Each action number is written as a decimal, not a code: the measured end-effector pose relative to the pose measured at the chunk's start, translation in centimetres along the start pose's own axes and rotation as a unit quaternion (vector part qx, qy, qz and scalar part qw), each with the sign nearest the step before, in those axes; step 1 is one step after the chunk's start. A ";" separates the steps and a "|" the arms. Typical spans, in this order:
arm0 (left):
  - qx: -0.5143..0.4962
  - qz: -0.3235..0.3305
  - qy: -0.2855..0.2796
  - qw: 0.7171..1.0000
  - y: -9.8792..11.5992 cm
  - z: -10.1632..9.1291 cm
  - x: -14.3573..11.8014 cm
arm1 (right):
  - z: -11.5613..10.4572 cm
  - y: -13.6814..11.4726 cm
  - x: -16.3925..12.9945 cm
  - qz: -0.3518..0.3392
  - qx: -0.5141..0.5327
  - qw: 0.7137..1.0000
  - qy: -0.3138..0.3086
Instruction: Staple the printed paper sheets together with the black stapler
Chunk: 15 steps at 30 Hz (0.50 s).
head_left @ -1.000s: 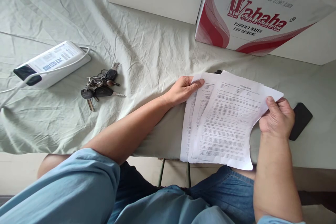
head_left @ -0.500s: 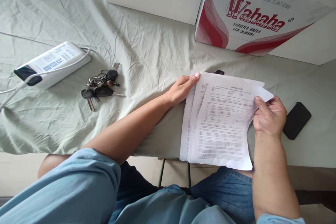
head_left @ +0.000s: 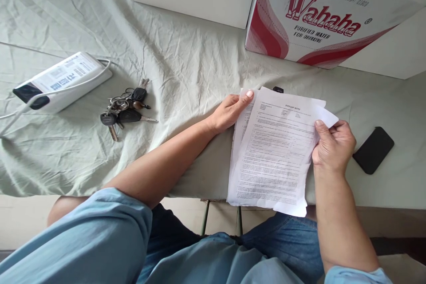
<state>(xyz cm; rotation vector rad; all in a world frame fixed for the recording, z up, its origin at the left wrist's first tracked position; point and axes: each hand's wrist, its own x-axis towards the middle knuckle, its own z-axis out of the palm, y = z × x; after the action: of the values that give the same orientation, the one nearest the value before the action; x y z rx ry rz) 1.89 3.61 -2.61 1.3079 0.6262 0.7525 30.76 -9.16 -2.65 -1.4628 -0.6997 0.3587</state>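
Observation:
Several printed paper sheets (head_left: 276, 155) are held between my two hands, their lower edges hanging past the table's front edge. My left hand (head_left: 229, 113) pinches the upper left corner, thumb on top. On the upper right, my right hand (head_left: 334, 144) grips the sheets with its thumb on the front and its fingers behind. The top sheet is headed "Overleaf Notes" and overlaps the others at an angle. A small black object (head_left: 278, 89) peeks out behind the top edge of the paper; most of it is hidden.
A white power strip (head_left: 66, 80) with a cable and a bunch of keys (head_left: 128, 106) lie on the left of the cloth-covered table (head_left: 186, 75). A flat black item like a phone (head_left: 373, 150) rests at the right. A Wahaha water carton (head_left: 319, 22) stands at the back.
My right hand has moved left, drawing the front sheet over the sheets behind it, so less of them shows. My left hand stays at the upper left corner.

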 end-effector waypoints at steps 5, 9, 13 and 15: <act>0.025 0.006 0.024 0.999 0.2 0.1 0.0 | 0.1 -0.2 -0.3 -0.014 -0.023 1.000 -0.005; 0.034 0.007 0.038 0.999 0.1 0.1 -0.1 | 0.1 -0.9 -0.4 -0.068 -0.084 0.994 0.006; 0.026 0.007 0.029 0.999 0.1 0.1 -0.1 | 0.3 -1.5 -0.6 -0.080 -0.101 0.991 0.021; 0.025 0.002 0.011 1.000 0.2 0.1 -0.1 | 0.7 -1.8 -0.7 -0.074 -0.099 0.992 0.026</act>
<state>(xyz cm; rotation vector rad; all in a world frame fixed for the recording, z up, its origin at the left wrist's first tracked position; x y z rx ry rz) 1.90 3.49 -2.38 1.3482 0.6642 0.7589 29.48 -9.24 -1.08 -1.5901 -0.8140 0.1386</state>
